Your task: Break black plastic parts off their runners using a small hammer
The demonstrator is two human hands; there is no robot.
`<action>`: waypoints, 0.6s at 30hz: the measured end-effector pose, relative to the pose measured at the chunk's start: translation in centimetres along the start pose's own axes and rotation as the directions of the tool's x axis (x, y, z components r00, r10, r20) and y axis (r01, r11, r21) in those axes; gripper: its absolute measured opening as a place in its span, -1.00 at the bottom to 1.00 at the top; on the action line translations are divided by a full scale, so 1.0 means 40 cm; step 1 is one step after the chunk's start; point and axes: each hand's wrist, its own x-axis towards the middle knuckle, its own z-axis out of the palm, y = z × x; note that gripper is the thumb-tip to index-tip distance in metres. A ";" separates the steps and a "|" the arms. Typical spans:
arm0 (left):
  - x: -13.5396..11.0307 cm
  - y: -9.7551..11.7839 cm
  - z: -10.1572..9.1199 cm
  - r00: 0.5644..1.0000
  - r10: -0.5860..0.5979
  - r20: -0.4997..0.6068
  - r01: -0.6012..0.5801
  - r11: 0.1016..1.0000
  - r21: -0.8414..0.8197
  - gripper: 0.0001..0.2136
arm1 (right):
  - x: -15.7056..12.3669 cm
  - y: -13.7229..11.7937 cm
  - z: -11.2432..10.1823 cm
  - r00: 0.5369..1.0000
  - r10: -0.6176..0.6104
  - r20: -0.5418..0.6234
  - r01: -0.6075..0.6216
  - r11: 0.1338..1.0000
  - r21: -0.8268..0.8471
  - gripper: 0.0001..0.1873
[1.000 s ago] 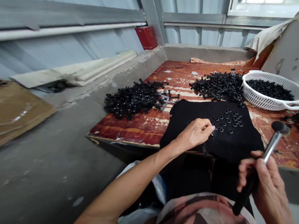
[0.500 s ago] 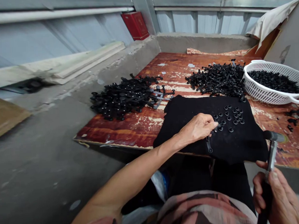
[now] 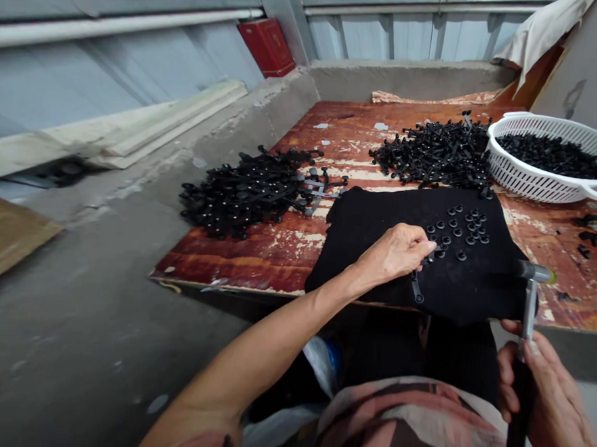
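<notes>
My left hand (image 3: 396, 253) rests on a black cloth (image 3: 394, 235), its fingers pinched on a thin black plastic strip (image 3: 418, 285) that sticks out below the hand. Just right of the fingertips lie several small black rings (image 3: 457, 230) on the cloth. My right hand (image 3: 547, 390) is at the bottom right, closed round the dark grip of a small metal hammer (image 3: 529, 305). The hammer's head points up and hovers over the cloth's right edge.
The cloth lies on a worn red wooden board (image 3: 280, 248). A pile of black plastic frames (image 3: 250, 196) sits at its left, another pile (image 3: 435, 153) at the back. A white slotted basket (image 3: 541, 181) with black pieces stands at the right. A red box (image 3: 268, 46) stands by the wall.
My right hand with the hammer has dropped lower and drawn nearer to me, and the hammer head has come down towards the cloth's right edge. My left hand has stayed pinched in place.
</notes>
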 end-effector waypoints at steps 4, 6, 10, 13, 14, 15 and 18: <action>0.004 -0.008 0.000 1.000 0.002 0.000 -0.002 1.000 0.027 -0.75 | -0.004 0.001 0.006 1.000 0.009 -0.018 -0.010 0.999 -0.032 -0.43; 0.006 -0.013 0.001 1.000 0.003 -0.005 -0.003 0.999 0.036 -0.74 | -0.008 -0.003 0.013 1.000 0.014 -0.022 -0.015 0.999 -0.033 -0.43; 0.007 -0.014 0.002 1.000 0.008 -0.009 -0.007 0.998 0.068 -0.73 | -0.015 -0.012 0.015 1.000 -0.012 -0.025 0.012 0.999 -0.033 -0.46; 0.006 -0.004 0.000 0.999 0.013 -0.029 -0.009 0.993 0.121 -0.73 | -0.012 -0.018 -0.008 1.000 -0.026 0.011 0.027 0.984 -0.176 -0.45; 0.006 0.000 0.000 0.999 0.014 -0.035 -0.009 0.990 0.142 -0.73 | -0.011 -0.020 -0.017 0.999 -0.027 0.036 0.035 0.969 -0.244 -0.43; 0.005 0.005 0.000 0.999 0.016 -0.038 -0.010 0.987 0.161 -0.73 | -0.010 -0.022 -0.026 0.998 -0.038 0.059 0.054 0.949 -0.311 -0.42; 0.001 0.016 -0.001 0.999 0.021 -0.035 -0.013 0.979 0.204 -0.73 | -0.011 -0.035 -0.036 0.978 -0.193 0.082 0.209 0.875 -0.436 -0.37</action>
